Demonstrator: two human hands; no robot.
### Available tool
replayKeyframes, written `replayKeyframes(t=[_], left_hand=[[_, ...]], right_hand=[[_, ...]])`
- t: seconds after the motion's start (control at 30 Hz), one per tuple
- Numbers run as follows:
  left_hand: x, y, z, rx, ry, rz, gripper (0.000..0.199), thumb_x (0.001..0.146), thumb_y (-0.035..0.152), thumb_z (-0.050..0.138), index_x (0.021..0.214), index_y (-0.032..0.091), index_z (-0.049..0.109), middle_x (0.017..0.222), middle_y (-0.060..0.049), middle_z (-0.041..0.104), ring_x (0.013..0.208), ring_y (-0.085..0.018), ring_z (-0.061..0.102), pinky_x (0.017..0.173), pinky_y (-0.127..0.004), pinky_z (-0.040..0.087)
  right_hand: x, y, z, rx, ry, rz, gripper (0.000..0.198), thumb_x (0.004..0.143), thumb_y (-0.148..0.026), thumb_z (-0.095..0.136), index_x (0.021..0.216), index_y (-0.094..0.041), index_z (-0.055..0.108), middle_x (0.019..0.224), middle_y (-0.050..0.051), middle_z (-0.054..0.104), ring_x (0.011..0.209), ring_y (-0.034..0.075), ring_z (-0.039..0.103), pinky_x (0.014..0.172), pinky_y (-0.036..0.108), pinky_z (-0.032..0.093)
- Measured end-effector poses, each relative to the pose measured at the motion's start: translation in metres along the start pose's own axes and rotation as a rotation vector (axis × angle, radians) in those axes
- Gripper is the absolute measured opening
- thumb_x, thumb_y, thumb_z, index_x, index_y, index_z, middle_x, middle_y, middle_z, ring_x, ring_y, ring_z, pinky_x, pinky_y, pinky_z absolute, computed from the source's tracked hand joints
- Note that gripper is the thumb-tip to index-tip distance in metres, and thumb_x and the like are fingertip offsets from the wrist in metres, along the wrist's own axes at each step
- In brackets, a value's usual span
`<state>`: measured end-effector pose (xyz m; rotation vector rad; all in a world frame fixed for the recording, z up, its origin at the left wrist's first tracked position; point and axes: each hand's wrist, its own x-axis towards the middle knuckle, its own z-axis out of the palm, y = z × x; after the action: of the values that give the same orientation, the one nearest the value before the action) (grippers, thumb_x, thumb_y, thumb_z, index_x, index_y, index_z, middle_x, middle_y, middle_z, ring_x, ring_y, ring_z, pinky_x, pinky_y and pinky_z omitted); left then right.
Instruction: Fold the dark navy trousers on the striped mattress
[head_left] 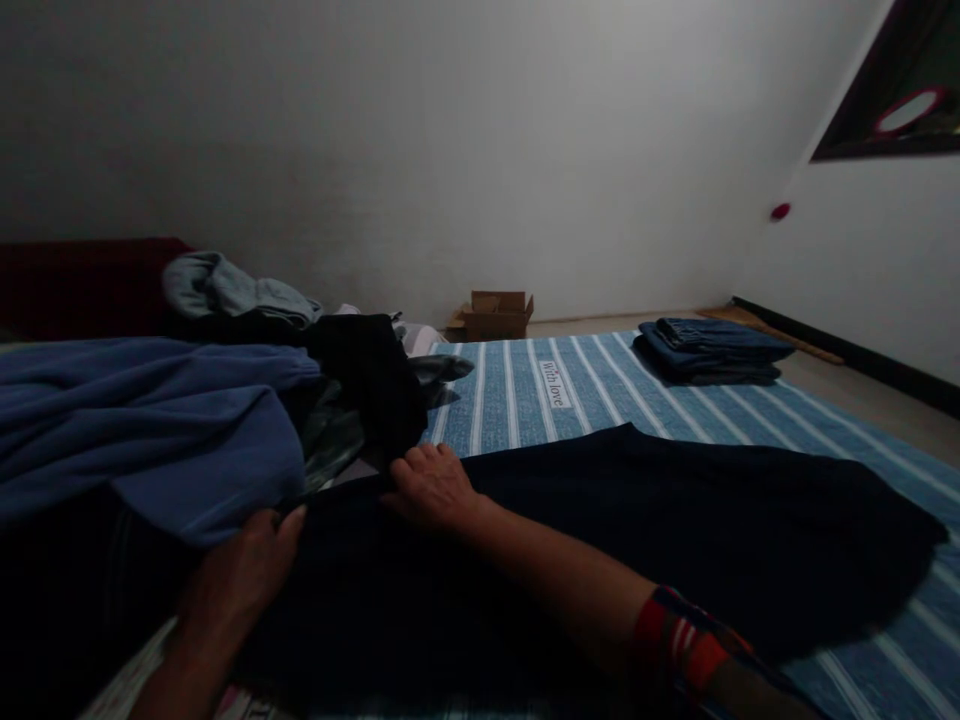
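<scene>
A long dark navy garment (600,510), shaped like a pair of trousers, lies stretched sideways over the striped bed sheet (517,390). My left hand (251,560) pinches its edge at the left end, thumb on top. Farther along the same upper edge, my right hand (433,485) has its fingers curled over the cloth. The forearm, in a plaid sleeve, crosses above the garment. Much of the lower part is too dark to make out. Close to my left hand, a blue garment (217,450) lies in a heap of clothes.
Black cloth (371,370) and a light grey garment (232,290) belong to the heap at left. A stack of folded jeans (712,350) rests on the bed's far right. An open cardboard box (495,315) stands by the wall beyond the bed.
</scene>
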<state>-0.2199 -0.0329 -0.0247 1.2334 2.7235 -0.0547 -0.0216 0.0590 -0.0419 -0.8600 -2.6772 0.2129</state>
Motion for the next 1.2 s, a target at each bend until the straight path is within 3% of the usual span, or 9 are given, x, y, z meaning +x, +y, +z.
replayKeyframes(t=[0.1,0.23,0.37,0.47,0.6,0.7,0.87,1.07,1.2], left_hand=[[-0.009,0.007,-0.005,0.149,0.059,-0.022,0.043,0.094,0.049,0.013,0.086,0.024,0.048,0.099,-0.008,0.07,0.089,-0.023,0.064,0.069,-0.028,0.039],[-0.009,0.004,-0.003,0.158,0.085,0.101,0.041,0.096,0.044,0.016,0.089,0.02,0.049,0.099,-0.013,0.069,0.09,-0.026,0.064,0.069,-0.029,0.041],[-0.008,0.003,-0.003,0.12,0.073,0.126,0.046,0.094,0.045,0.021,0.094,0.014,0.054,0.103,-0.02,0.066,0.093,-0.029,0.064,0.073,-0.033,0.043],[-0.015,0.009,-0.011,0.127,0.061,0.113,0.048,0.094,0.045,0.021,0.097,0.011,0.056,0.107,-0.021,0.065,0.096,-0.031,0.063,0.075,-0.035,0.044],[-0.037,0.024,-0.024,0.147,0.079,0.092,0.045,0.094,0.038,0.022,0.102,0.009,0.055,0.108,-0.023,0.064,0.098,-0.034,0.062,0.074,-0.039,0.045],[-0.063,0.041,-0.024,0.202,0.22,0.117,0.04,0.092,0.035,0.028,0.098,0.008,0.057,0.103,-0.022,0.064,0.097,-0.036,0.062,0.074,-0.042,0.046],[-0.099,0.095,0.002,0.168,0.532,0.561,0.032,0.091,0.028,0.034,0.096,0.011,0.061,0.112,-0.018,0.062,0.107,-0.031,0.057,0.091,-0.045,0.043],[-0.096,0.183,0.054,-0.118,0.119,1.117,0.032,0.093,0.026,0.037,0.114,0.017,0.059,0.134,-0.009,0.053,0.124,-0.019,0.048,0.105,-0.034,0.037],[-0.083,0.213,0.078,-0.106,-0.003,1.14,0.039,0.094,0.029,0.037,0.13,0.018,0.048,0.145,-0.01,0.041,0.136,-0.02,0.033,0.11,-0.043,0.028]], right_hand=[[-0.056,-0.004,-0.012,-0.066,0.033,-0.11,0.036,0.091,-0.05,0.046,0.096,-0.016,0.057,0.099,0.009,0.059,0.094,0.024,0.051,0.084,0.038,0.041],[-0.14,-0.01,-0.015,-0.008,-0.046,-0.149,0.04,0.087,-0.054,0.051,0.095,-0.016,0.057,0.097,0.008,0.059,0.093,0.023,0.052,0.085,0.039,0.042],[-0.191,-0.016,-0.007,0.091,-0.111,-0.169,0.068,0.084,-0.063,0.049,0.129,-0.013,0.044,0.133,0.017,0.047,0.126,0.033,0.038,0.104,0.05,0.031],[-0.198,-0.021,-0.007,0.152,-0.17,-0.134,0.073,0.088,-0.062,0.04,0.142,-0.013,0.03,0.147,0.021,0.029,0.137,0.035,0.023,0.109,0.052,0.023],[-0.194,-0.024,-0.011,0.203,-0.187,-0.1,0.073,0.09,-0.063,0.032,0.143,-0.012,0.032,0.148,0.022,0.027,0.139,0.035,0.018,0.111,0.053,0.019],[-0.192,-0.025,-0.012,0.214,-0.174,-0.092,0.073,0.091,-0.063,0.03,0.143,-0.012,0.032,0.148,0.022,0.027,0.139,0.034,0.017,0.111,0.052,0.019],[-0.192,-0.024,-0.007,0.195,-0.154,-0.083,0.073,0.09,-0.063,0.032,0.141,-0.011,0.034,0.148,0.022,0.027,0.139,0.035,0.018,0.111,0.053,0.019],[-0.189,-0.025,-0.009,0.178,-0.091,-0.125,0.072,0.089,-0.061,0.039,0.142,-0.012,0.033,0.147,0.017,0.032,0.138,0.032,0.018,0.112,0.053,0.018],[-0.189,-0.027,-0.014,0.163,-0.037,-0.142,0.072,0.09,-0.06,0.038,0.143,-0.012,0.032,0.148,0.015,0.03,0.138,0.03,0.019,0.113,0.05,0.019]])
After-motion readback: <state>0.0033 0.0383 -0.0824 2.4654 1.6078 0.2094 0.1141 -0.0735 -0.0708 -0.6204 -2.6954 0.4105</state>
